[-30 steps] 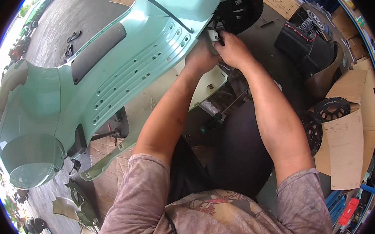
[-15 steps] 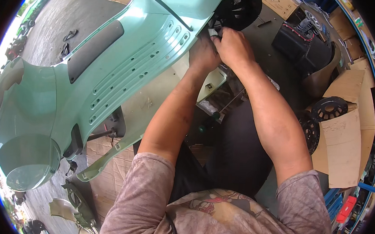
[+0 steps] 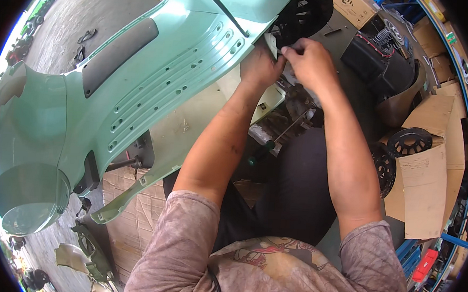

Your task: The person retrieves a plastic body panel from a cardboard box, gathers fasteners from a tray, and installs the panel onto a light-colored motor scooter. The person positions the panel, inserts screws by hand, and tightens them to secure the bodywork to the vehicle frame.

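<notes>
A mint-green scooter body (image 3: 89,110) lies tilted across the left and top, its slotted footboard (image 3: 179,78) facing me. At the footboard's right end, my left hand (image 3: 260,68) is closed around a small white piece (image 3: 271,43). Just right of it, my right hand (image 3: 311,64) pinches with thumb and fingers close to that piece. What sits between the right fingertips is too small to make out. Below the footboard runs a cream-coloured panel (image 3: 193,117). A black wheel (image 3: 303,16) shows beyond both hands.
A screwdriver with a green handle (image 3: 261,153) lies by my knee. To the right are a black bin-like part (image 3: 375,63), dark slotted discs (image 3: 410,142) and an open cardboard box (image 3: 427,184). Flat cardboard (image 3: 128,209) covers floor at lower left, near loose body parts (image 3: 91,249).
My right hand has shifted right and slightly down, drawing a little away from the left hand. The view has moved slightly, and more of the white piece now shows.
</notes>
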Available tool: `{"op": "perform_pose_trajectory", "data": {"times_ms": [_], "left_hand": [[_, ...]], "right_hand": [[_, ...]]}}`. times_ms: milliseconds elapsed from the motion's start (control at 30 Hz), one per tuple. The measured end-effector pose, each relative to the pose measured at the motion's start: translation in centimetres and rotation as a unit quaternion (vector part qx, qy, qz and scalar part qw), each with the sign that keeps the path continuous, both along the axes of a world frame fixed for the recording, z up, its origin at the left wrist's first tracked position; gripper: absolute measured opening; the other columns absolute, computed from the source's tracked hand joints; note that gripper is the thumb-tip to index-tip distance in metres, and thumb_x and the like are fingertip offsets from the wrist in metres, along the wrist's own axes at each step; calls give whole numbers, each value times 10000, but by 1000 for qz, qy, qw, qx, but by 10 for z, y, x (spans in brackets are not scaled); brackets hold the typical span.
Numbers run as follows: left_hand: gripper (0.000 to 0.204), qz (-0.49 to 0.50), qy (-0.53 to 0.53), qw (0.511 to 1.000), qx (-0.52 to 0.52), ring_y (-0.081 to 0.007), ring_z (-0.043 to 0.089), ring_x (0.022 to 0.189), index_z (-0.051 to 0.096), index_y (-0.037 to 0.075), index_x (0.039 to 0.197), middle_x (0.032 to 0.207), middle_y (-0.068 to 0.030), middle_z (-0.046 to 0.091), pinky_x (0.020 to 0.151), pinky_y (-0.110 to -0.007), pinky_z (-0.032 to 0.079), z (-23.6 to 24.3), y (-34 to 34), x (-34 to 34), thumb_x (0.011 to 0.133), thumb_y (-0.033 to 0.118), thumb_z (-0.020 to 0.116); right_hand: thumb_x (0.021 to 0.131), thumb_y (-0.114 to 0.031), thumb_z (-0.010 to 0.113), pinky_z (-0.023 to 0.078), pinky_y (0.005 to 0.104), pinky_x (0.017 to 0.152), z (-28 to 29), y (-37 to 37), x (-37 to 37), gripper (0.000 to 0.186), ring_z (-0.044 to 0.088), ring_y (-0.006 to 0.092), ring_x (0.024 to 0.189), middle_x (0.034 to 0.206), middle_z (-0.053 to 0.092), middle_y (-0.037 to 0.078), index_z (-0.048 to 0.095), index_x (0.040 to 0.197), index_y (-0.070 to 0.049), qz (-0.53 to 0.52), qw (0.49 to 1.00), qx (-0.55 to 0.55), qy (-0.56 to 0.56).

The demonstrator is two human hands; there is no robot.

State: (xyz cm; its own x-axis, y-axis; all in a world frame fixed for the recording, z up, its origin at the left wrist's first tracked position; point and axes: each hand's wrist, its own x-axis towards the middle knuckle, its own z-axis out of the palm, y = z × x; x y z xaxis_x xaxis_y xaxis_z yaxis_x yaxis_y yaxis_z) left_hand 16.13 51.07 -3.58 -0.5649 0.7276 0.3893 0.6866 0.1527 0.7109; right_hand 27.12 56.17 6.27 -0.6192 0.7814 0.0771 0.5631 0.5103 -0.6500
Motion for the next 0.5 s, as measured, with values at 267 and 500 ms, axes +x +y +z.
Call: {"op": "perform_pose_trajectory", "data": {"times_ms": [267,500], "left_hand": [[812,45,97,994,14,-435,551,1070,310,-65,1324,1165,-302,551,898,-468,457,-13,4,-2,751,374,681],[803,39,120,991,34,-441,556,1049,314,-58,1309,1147,-299,551,877,-477,467,-13,5,-1,756,400,674]], "right_hand": [[864,-107,656,540,289,713,-20,29,4,222,640,169,772,913,645,82,637,1025,44,32,916,-281,284],[896,-93,622,545,319,801,-21,35,9,271,653,219,887,1027,630,136,583,1105,76,48,874,-368,313]]}}
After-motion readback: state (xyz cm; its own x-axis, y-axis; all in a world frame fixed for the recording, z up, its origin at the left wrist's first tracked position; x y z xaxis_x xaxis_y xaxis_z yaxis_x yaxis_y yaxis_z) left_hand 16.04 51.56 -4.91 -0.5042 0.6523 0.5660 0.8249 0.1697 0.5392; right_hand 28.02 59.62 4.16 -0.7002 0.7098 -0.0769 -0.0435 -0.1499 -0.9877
